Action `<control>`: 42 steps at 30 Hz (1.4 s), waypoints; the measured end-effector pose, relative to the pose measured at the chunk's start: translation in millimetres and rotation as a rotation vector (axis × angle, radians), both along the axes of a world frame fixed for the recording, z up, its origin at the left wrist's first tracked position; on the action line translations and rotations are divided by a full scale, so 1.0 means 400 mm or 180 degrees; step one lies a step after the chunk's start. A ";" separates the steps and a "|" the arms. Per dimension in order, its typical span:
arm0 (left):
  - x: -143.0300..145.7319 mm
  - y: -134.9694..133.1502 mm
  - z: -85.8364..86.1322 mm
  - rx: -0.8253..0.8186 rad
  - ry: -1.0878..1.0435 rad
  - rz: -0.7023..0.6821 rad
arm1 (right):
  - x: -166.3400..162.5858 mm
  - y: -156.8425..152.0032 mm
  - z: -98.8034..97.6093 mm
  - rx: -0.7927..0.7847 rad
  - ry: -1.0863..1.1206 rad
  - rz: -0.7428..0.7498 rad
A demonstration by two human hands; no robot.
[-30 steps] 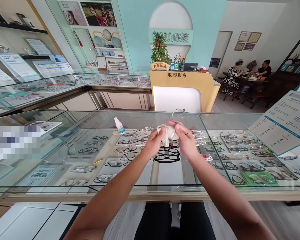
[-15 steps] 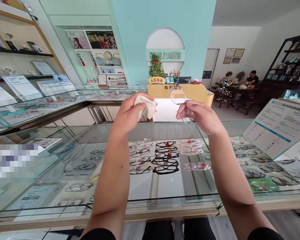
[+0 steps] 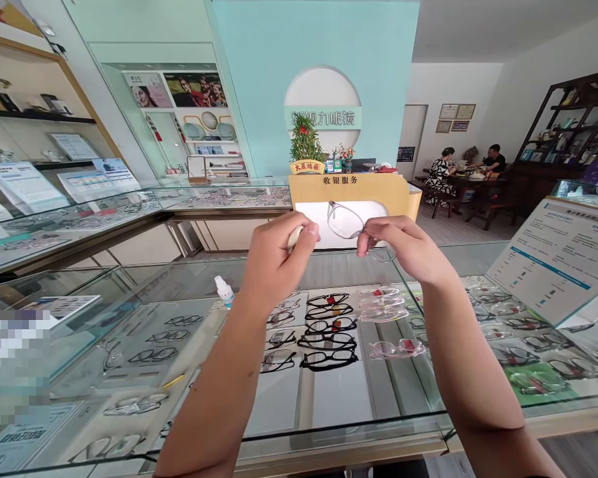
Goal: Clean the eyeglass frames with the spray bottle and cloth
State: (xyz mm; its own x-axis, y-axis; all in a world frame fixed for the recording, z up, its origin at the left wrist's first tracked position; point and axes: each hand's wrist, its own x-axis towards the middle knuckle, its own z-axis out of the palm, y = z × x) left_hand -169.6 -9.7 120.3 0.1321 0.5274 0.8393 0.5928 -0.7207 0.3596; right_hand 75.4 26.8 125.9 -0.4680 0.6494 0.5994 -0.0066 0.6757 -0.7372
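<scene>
My right hand (image 3: 403, 249) is raised above the glass display counter (image 3: 329, 425) and pinches a pair of clear-framed glasses (image 3: 346, 221) by one side. One lens faces me, level between both hands. My left hand (image 3: 274, 259) is closed in a fist around a white cleaning cloth (image 3: 294, 238), of which only a small edge shows by the thumb. The left thumb and forefinger come close to the free end of the glasses.
Rows of glasses (image 3: 329, 332) lie under the counter's glass, with a small spray bottle (image 3: 224, 291) on top at the left. A slanted info board (image 3: 553, 259) stands at the right. A cashier desk (image 3: 351, 192) is beyond; two people sit at a table (image 3: 466, 174) far right.
Both hands rose from counter level to in front of me. The cloth came off the glasses and got bunched into the left fist. The glasses turned sideways, lens facing me.
</scene>
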 end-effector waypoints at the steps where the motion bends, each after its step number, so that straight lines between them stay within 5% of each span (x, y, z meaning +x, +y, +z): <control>1: 0.003 0.002 -0.005 0.0048 0.0039 0.0011 | 0.001 -0.004 0.002 0.0048 -0.0007 -0.0055; 12: 0.008 0.069 -0.046 0.1274 0.0604 0.0141 | 0.023 -0.022 0.008 0.0058 -0.0247 -0.0109; 29: 0.025 0.055 -0.043 0.1442 0.0374 0.0037 | 0.012 -0.064 0.006 0.0813 -0.0211 -0.0747; 36: 0.008 0.047 -0.033 0.1553 -0.0191 0.0396 | 0.042 -0.046 0.007 0.1615 0.0748 -0.1715; 42: -0.012 0.048 -0.030 0.1488 -0.0430 0.0462 | 0.033 -0.009 -0.012 0.1193 0.0388 -0.1228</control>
State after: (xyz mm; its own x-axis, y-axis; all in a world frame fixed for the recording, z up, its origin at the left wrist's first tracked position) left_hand -174.5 9.5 108.3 -0.0406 0.0961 0.9945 0.6693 -0.7364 0.0985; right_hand 88.5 23.0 121.2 -0.1510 0.4918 0.8575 0.2232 0.8620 -0.4550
